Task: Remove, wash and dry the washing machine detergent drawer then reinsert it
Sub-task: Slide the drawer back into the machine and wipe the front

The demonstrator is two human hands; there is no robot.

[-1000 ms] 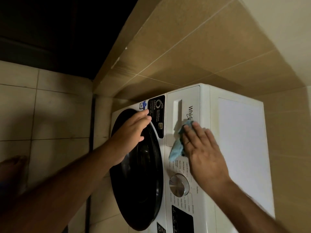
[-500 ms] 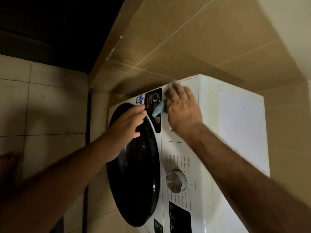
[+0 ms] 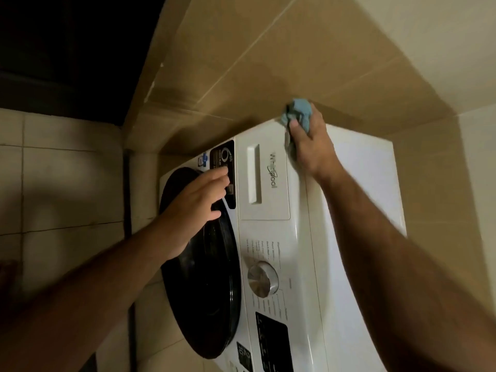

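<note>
Right hand [image 3: 308, 140]: grips the blue cloth [image 3: 299, 111] at the washing machine [image 3: 357, 210] corner.
Left hand [image 3: 193, 208]: fingers relaxed — near the door [image 3: 212, 285].
Drawer [image 3: 264, 181]: shut — flush.

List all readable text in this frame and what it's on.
"Whirlpool": detergent drawer front, middle letters blurred.
"6th": black sticker; its smaller lines are unreadable.
Program names around the dial: too small to read.
Black display panel symbols: blurred.
Small blue sticker: unreadable.
</note>
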